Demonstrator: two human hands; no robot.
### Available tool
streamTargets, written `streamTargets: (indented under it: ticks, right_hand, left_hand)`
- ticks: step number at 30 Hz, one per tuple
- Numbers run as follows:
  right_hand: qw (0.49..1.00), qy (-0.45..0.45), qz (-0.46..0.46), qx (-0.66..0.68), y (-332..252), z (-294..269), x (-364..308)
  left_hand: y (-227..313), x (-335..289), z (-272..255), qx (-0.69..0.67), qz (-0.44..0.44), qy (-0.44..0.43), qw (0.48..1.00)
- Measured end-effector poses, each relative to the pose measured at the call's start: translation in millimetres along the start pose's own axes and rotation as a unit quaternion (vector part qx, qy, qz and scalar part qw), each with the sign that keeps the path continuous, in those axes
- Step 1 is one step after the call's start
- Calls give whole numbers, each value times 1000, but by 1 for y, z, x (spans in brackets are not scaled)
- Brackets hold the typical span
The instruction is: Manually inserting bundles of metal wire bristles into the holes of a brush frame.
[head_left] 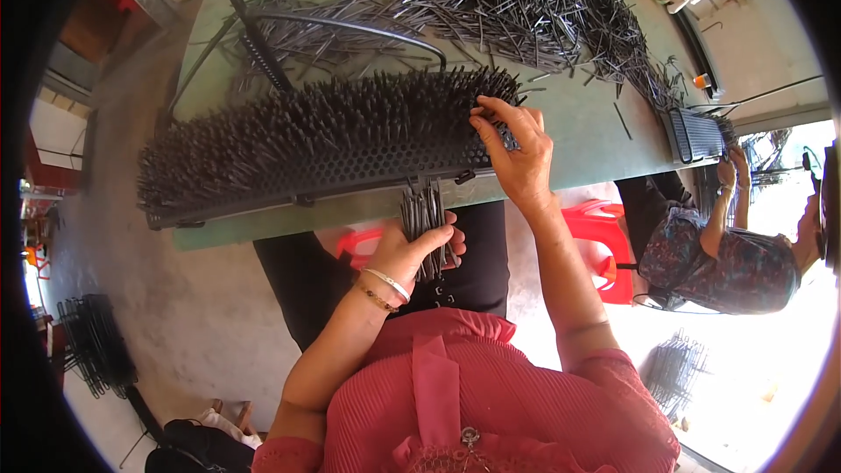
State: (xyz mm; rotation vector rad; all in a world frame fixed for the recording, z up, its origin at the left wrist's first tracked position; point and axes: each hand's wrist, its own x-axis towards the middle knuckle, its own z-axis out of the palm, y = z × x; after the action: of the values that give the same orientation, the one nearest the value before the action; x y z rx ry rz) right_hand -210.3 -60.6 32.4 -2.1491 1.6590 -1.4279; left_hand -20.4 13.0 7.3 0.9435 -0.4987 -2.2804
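Note:
A long black perforated rack [350, 164] stands along the near edge of the table, tilted toward me. Thin black rods [289, 123] stick up densely from its holes; a strip of holes along the near side is bare. My left hand [410, 250] is closed around a bundle of thin dark rods [425, 210], held just below the rack's front edge. Over the rack's right end, my right hand [517, 144] has thumb and forefinger pinched together among the rod tips. Whatever lies between those fingertips is too small to make out.
Loose dark rods [526, 9] lie in a large heap on the green tabletop [596, 144]. A black metal frame [350, 24] rises behind the rack. At right, another person [727, 254] works at a smaller rack [694, 136]. A red stool [600, 250] stands beneath the table.

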Motion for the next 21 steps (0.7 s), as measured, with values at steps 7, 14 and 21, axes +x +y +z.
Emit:
streamTargets:
  ticks: [7,14,21]
  right_hand:
    - [997,12,-54,-46,3,-2,2]
    - [998,39,-49,1,-10,-16,-1]
    - [864,-176,333,334,-32,-33,-37]
  left_hand:
    - [1,-3,5,13,23,-7,1000]
    - [4,-3,12,48,41,9,998]
    - [11,-2,31,69,60,-38,995]
